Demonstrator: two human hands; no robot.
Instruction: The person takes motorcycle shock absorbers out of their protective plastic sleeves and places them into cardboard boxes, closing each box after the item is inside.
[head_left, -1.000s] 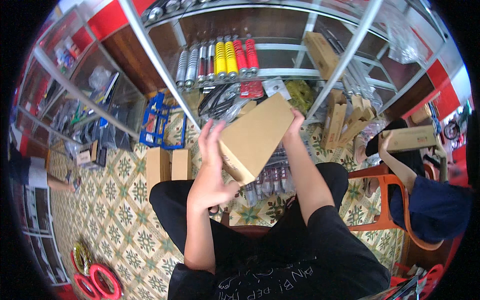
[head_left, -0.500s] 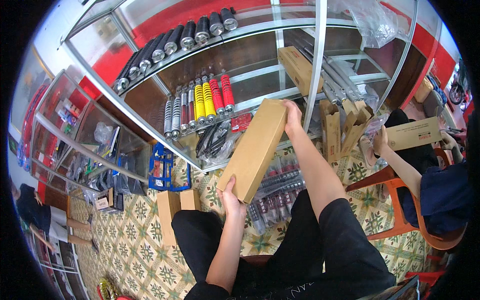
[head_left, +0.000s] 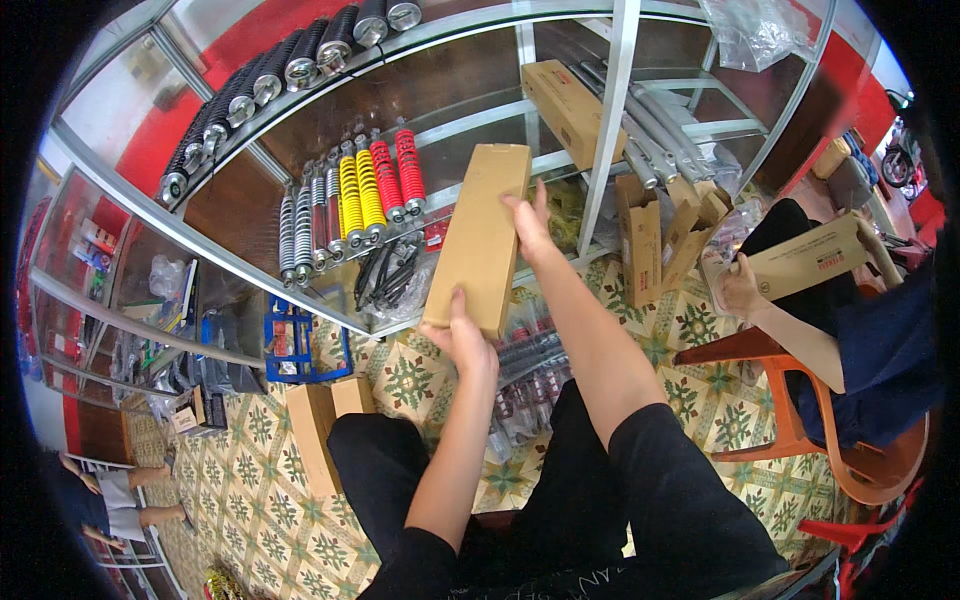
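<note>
A long brown cardboard box is held up in front of me, tilted with its top away from me. My left hand grips its lower end, the thumb on the front face and the fingers underneath. Beside the box's right edge is my right hand, its fingers stretched apart and the thumb reaching over the edge of the face. Below the box, plastic-wrapped shock absorbers lie on the floor between my legs. Two more brown boxes stand by my left knee.
A glass display shelf ahead carries rows of coloured shock absorbers, metal tubes and a carton. Open cartons stand at its foot. On the right, a co-worker on an orange chair holds another box.
The box has swung to the left and stands more upright. My right hand has moved from its top corner down along the right edge, its fingers spreading. The view has shifted right.
</note>
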